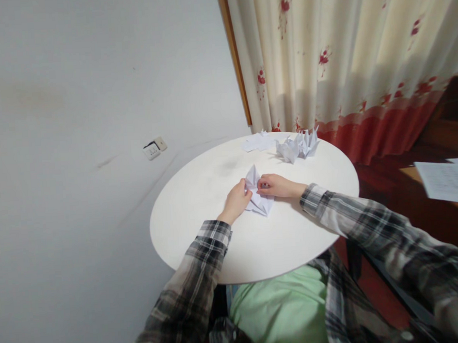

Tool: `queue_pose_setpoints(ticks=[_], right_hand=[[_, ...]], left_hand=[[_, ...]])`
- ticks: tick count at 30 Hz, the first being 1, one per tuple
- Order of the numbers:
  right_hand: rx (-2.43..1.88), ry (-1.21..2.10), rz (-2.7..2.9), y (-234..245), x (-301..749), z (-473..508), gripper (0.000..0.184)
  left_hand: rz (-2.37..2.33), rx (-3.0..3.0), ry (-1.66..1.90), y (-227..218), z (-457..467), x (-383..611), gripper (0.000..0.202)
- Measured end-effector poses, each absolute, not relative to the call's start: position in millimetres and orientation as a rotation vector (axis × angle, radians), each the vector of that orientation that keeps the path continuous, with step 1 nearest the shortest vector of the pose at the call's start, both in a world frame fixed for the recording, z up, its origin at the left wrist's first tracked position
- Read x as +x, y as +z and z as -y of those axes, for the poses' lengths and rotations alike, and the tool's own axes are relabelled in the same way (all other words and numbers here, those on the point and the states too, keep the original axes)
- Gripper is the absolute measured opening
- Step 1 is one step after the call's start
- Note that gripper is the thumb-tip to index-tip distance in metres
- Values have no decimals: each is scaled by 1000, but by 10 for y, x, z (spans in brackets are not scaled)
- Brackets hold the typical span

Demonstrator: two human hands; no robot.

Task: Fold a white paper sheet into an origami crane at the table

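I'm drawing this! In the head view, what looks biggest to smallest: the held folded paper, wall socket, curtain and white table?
1. Curtain, running out of the picture
2. White table
3. Folded paper, partly hidden by the left hand and right hand
4. Wall socket

a head-worn camera, near and above the white tabletop (192, 210), looks forward and down across it toward the floral curtain (345, 40).

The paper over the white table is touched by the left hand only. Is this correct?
Not quite: the right hand touches the paper too, as the head view shows. The left hand does touch it, over the white table.
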State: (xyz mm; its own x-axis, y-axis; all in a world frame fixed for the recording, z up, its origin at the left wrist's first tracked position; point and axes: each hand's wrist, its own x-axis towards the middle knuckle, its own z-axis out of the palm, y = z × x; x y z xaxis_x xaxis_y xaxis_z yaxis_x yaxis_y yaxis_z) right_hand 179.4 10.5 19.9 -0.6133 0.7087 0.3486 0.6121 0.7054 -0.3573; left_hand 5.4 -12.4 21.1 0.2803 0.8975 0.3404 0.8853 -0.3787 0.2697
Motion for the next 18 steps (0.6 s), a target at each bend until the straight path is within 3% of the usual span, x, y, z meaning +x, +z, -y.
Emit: queue_pose_setpoints(ticks=[18], right_hand=[[-1014, 244, 2460, 182, 1790, -116, 23]], left_hand=[[-1726, 2498, 693, 209, 124, 56, 12]])
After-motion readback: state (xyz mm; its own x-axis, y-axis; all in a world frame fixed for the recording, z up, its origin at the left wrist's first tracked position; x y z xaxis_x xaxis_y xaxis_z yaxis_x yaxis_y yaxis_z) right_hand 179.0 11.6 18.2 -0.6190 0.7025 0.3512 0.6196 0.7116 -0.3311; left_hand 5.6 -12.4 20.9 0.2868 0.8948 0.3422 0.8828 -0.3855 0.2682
